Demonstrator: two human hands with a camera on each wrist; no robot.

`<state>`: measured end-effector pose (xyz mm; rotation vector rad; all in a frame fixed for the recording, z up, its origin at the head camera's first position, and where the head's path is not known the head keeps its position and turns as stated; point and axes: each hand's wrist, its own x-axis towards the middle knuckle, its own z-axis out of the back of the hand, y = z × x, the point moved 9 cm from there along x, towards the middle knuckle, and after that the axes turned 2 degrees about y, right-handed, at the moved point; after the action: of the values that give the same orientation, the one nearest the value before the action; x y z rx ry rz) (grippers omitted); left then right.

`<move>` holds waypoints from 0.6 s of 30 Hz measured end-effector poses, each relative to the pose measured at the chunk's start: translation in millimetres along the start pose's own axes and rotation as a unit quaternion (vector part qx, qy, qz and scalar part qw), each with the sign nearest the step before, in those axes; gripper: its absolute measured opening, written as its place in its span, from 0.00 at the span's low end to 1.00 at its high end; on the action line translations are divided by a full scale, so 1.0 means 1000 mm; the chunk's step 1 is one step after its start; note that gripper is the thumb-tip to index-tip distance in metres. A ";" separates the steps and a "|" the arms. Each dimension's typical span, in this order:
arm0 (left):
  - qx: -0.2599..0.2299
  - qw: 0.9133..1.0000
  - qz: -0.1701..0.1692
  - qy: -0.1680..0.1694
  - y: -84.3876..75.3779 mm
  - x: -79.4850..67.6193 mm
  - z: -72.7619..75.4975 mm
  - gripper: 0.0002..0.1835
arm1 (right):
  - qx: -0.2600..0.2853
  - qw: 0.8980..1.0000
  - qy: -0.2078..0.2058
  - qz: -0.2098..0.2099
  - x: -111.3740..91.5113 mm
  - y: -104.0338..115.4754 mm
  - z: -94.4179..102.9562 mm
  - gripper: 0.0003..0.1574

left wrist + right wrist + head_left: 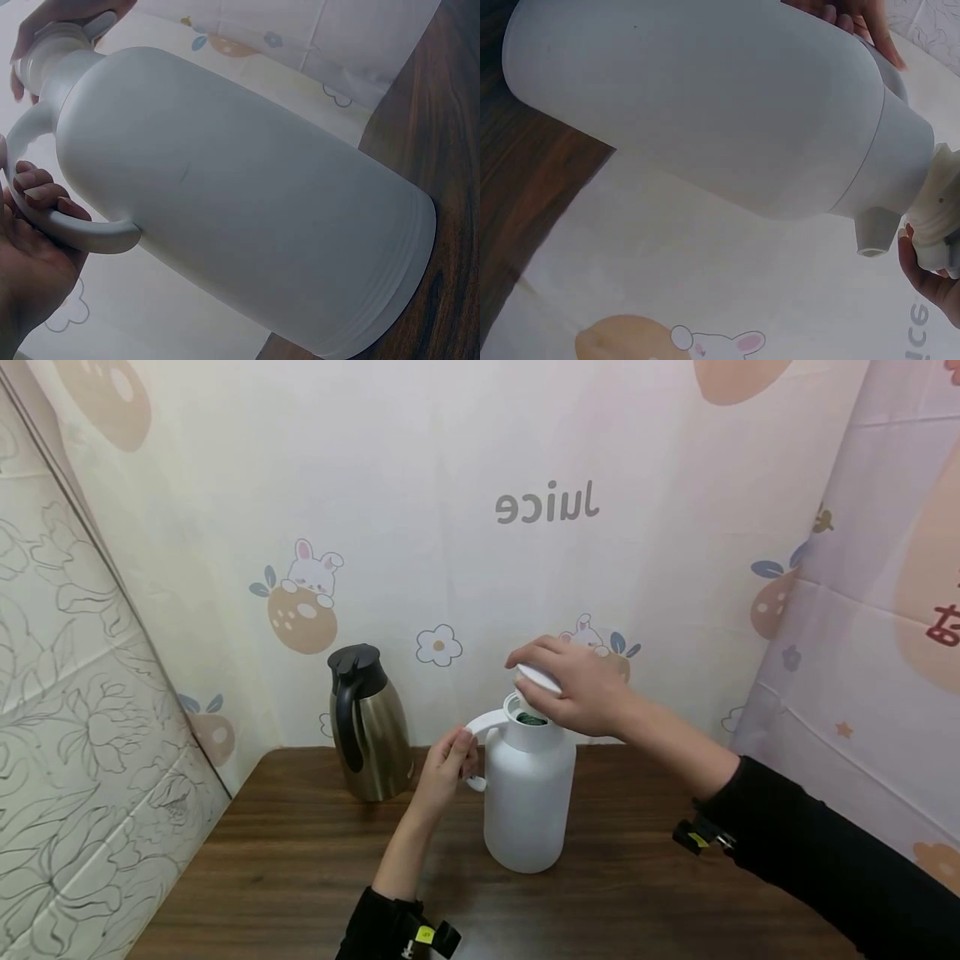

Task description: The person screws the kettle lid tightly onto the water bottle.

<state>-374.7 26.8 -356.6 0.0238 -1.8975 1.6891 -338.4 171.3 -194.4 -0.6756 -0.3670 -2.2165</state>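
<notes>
A white thermos jug [529, 802] stands upright on the wooden table, its mouth uncovered and something dark green showing inside. My left hand [447, 766] grips the jug's handle [82, 231], fingers curled through the loop. Just over the mouth, my right hand [581, 689] holds the white lid [538, 680], tilted, with fingers and thumb around its edge. The lid's threaded lower part [939, 199] shows right at the rim in the right wrist view. A short spout [877, 231] sticks out from the jug's neck.
A bronze-coloured steel thermos jug [378, 739] with a black top and handle stands at the back left of the table [300, 877]. Behind the table hangs a printed curtain [450, 527], with more curtains at both sides.
</notes>
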 end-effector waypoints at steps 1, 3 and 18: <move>0.001 1.000 -0.001 -0.002 0.001 0.000 0.000 0.23 | 0.004 1.000 0.003 0.012 0.001 0.002 -0.001 0.17; 0.002 1.000 -0.007 -0.004 0.002 0.000 0.001 0.23 | -0.001 1.000 0.005 0.031 0.003 0.006 -0.003 0.17; -0.003 1.000 -0.006 -0.007 0.004 -0.001 0.002 0.22 | -0.026 0.994 0.014 0.101 0.005 0.015 -0.020 0.17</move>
<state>-375.9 25.4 -360.8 0.0454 -1.9091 1.6801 -337.0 148.7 -207.2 -0.6781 -0.2169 -2.0458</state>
